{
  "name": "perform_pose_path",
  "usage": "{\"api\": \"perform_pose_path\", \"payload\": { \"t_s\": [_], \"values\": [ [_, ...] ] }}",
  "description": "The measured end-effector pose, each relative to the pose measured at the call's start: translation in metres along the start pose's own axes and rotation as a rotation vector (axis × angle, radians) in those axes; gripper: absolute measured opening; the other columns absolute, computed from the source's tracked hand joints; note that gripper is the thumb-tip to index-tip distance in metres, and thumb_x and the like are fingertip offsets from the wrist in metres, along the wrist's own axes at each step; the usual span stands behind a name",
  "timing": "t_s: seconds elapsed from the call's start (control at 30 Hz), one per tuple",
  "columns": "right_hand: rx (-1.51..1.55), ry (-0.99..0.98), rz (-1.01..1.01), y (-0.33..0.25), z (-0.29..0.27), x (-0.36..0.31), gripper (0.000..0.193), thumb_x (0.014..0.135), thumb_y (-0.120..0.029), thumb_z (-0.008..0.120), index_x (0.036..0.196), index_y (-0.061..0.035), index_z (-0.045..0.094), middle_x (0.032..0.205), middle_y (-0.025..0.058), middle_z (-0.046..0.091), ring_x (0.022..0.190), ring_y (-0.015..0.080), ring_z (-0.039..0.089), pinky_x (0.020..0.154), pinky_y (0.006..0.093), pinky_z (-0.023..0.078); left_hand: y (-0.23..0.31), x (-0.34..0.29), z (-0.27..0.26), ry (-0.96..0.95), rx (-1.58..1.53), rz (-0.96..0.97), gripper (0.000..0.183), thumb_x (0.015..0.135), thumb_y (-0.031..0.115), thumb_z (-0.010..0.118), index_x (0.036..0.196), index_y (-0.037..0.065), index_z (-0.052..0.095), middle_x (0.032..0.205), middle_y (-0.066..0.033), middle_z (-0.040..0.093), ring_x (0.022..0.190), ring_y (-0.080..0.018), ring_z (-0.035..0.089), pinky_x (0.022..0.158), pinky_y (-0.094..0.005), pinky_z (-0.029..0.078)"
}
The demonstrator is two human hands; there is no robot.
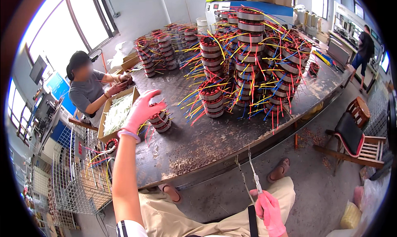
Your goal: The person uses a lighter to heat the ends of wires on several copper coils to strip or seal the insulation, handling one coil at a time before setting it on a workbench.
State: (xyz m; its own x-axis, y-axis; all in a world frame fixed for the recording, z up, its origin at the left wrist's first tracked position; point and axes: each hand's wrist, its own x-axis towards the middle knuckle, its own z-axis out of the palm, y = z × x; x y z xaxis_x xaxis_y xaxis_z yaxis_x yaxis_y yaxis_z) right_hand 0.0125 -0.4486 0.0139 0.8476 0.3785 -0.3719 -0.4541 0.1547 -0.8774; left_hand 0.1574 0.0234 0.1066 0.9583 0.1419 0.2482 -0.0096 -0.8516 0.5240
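Note:
My left hand (142,113), in a pink glove, reaches out over the table with its fingers spread. Just beyond and below it stands a short stack of wound motor stators (160,123) with coloured wire leads; whether the fingertips touch the leads I cannot tell. Left of that hand is a cardboard box (108,131) full of thin white sleeves or strips. My right hand (269,212), also gloved in pink, is closed around a slim silver pen-like tool (255,177) in front of my lap. The tool points up toward the table edge, beside a thin hanging cord (243,177).
Tall stator stacks (250,51) with bristling leads crowd the dark worn table (194,148). A co-worker (89,84) sits at the left; another person (364,51) stands far right. Wire carts (74,175) flank my left. A chair (351,133) stands on the right.

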Motion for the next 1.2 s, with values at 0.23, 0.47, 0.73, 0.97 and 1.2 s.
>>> {"api": "perform_pose_path", "payload": {
  "t_s": [0.23,0.47,0.73,0.97,1.2],
  "values": [
    [0.024,-0.009,0.025,0.000,-0.001,0.002,0.041,0.104,-0.031,0.051,0.126,0.0023,0.060,0.057,-0.0046,0.046,0.048,0.0025,0.035,0.047,0.0206,0.026,0.064,0.074,0.095,-0.045,0.181,0.023,0.120,0.067,0.064,0.080,0.149,-0.008,0.031,0.156,-0.0271,0.029,0.146,-0.0345,0.030,0.119,-0.0383,0.027],
    [0.098,-0.030,0.057,-0.002,-0.012,-0.005,0.044,0.104,-0.032,0.051,0.128,0.0034,0.058,0.058,-0.0050,0.044,0.050,0.0027,0.034,0.047,0.0220,0.025,0.055,0.095,0.115,-0.018,0.042,0.006,0.107,0.060,0.050,0.087,0.141,-0.006,0.044,0.135,-0.0229,0.056,0.127,-0.0315,0.054,0.109,-0.0387,0.040],
    [0.032,-0.077,0.050,0.004,-0.001,-0.002,0.039,0.104,-0.028,0.051,0.127,0.0030,0.058,0.060,-0.0046,0.046,0.052,0.0026,0.035,0.048,0.0216,0.025,0.052,-0.065,0.063,0.005,0.077,0.095,0.105,0.058,0.042,0.091,0.139,-0.005,0.044,0.134,-0.0200,0.053,0.127,-0.0319,0.052,0.107,-0.0390,0.041],
    [-0.019,-0.237,0.202,0.050,0.041,0.019,0.035,0.104,-0.026,0.052,0.125,0.0006,0.059,0.062,-0.0058,0.045,0.053,0.0024,0.035,0.047,0.0213,0.024,-0.016,-0.178,0.066,-0.063,0.027,-0.046,0.103,0.057,0.038,0.090,0.140,-0.002,0.045,0.133,-0.0197,0.054,0.123,-0.0358,0.053,0.105,-0.0419,0.043],
    [-0.057,-0.286,0.285,0.068,0.067,0.025,0.035,0.104,-0.027,0.053,0.125,0.0003,0.059,0.063,-0.0060,0.045,0.054,0.0032,0.036,0.048,0.0219,0.024,-0.044,-0.187,0.078,-0.066,0.108,0.011,0.107,0.056,0.039,0.091,0.142,-0.003,0.043,0.132,-0.0220,0.051,0.121,-0.0390,0.052,0.105,-0.0422,0.043]
  ]
}}
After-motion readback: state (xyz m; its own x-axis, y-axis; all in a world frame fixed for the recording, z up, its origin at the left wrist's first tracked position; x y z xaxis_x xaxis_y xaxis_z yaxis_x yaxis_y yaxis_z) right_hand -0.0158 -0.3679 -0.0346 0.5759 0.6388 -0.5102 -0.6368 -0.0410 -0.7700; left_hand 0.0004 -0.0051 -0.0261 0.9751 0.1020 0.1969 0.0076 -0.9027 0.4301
